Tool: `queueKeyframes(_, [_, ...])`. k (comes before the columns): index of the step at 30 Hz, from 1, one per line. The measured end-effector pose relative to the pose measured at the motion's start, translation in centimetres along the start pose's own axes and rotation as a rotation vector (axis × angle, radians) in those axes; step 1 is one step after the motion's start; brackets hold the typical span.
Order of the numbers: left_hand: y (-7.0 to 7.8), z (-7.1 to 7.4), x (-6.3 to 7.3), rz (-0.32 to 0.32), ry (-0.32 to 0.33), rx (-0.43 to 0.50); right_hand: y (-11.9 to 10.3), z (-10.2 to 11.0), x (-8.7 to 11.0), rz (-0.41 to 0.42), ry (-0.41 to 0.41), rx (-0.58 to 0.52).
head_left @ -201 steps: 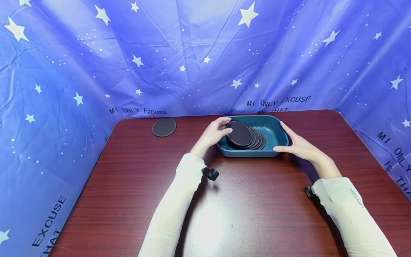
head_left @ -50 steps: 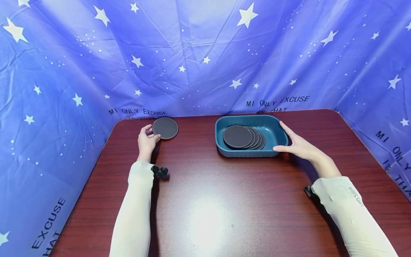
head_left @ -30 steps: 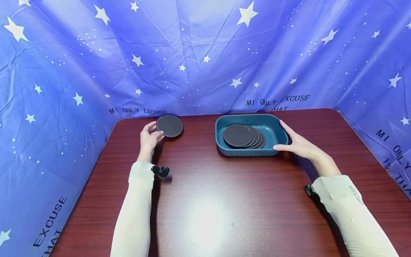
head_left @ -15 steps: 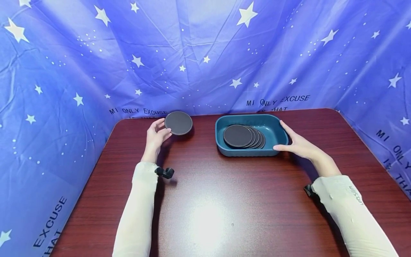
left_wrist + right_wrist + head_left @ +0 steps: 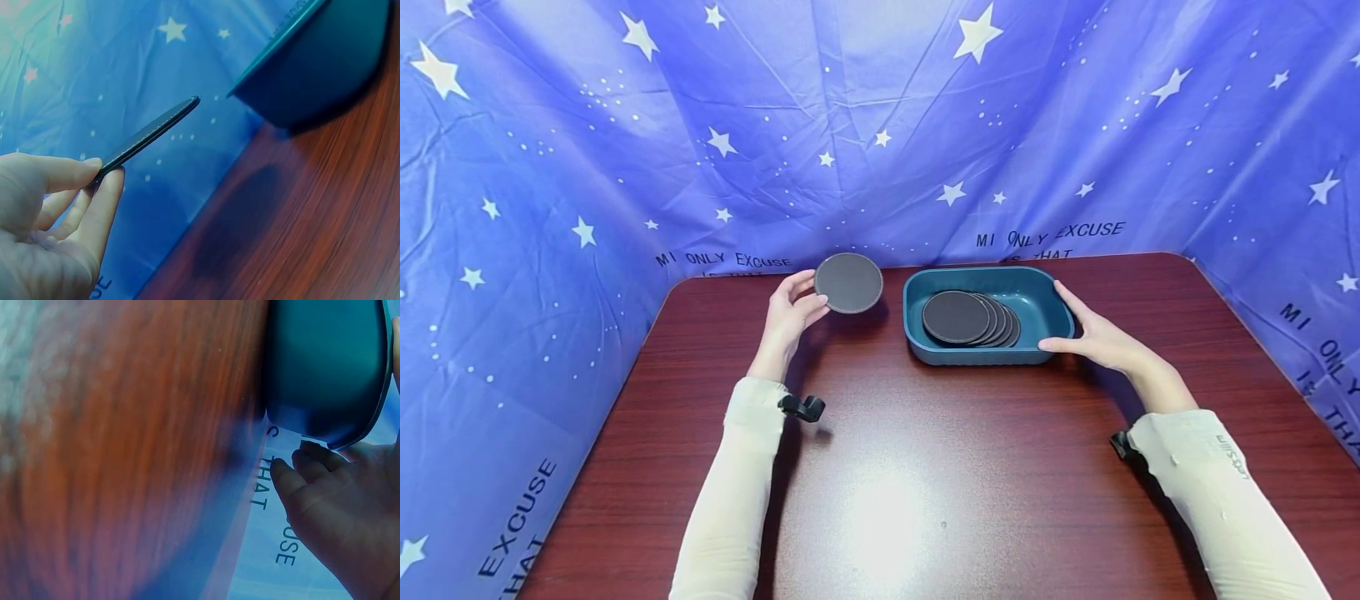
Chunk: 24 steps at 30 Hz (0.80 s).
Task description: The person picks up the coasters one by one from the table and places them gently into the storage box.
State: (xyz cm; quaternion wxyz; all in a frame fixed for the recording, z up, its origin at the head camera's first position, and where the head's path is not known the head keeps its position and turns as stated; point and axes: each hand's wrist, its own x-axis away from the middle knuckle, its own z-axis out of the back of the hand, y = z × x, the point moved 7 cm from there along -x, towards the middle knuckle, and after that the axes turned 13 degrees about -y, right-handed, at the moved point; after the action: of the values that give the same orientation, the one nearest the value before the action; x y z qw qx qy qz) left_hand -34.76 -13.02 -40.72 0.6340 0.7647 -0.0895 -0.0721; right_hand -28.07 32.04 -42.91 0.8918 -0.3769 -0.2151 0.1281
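My left hand (image 5: 786, 315) pinches the edge of a round black coaster (image 5: 848, 283) with stitched trim, holding it above the table left of a teal plastic tray (image 5: 985, 357). In the left wrist view the coaster (image 5: 150, 134) appears nearly edge-on, between thumb and fingers, its shadow falling on the table. Several similar coasters (image 5: 957, 317) lie overlapped inside the tray, toward its left side. At the tray's right end my right hand (image 5: 1101, 340) grips it, thumb over the front rim and fingers at the back corner. In the right wrist view some fingertips stay partly hidden behind the tray (image 5: 328, 369).
The dark red wooden table (image 5: 940, 450) has a bright glare spot near its front. A blue star-patterned curtain (image 5: 850, 192) stands close behind the tray and along both sides. Each sleeve cuff carries a small black mount (image 5: 805, 408).
The left hand released a coaster in the tray, then took the one at the back left of the table, lifted it and carried it right. My right hand kept its place.
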Motion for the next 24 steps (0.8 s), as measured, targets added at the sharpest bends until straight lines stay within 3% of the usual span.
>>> queueKeyframes(11, [-0.1, -3.9, -0.4, -0.002, -0.096, 0.013, 0.0, 0.0, 0.1, 0.0, 0.001, -0.005])
queueKeyframes(24, [-1.3, -8.3, -1.1, 0.017, -0.183, -0.023, 0.1, -0.1, -0.1, -0.009, -0.008, -0.009])
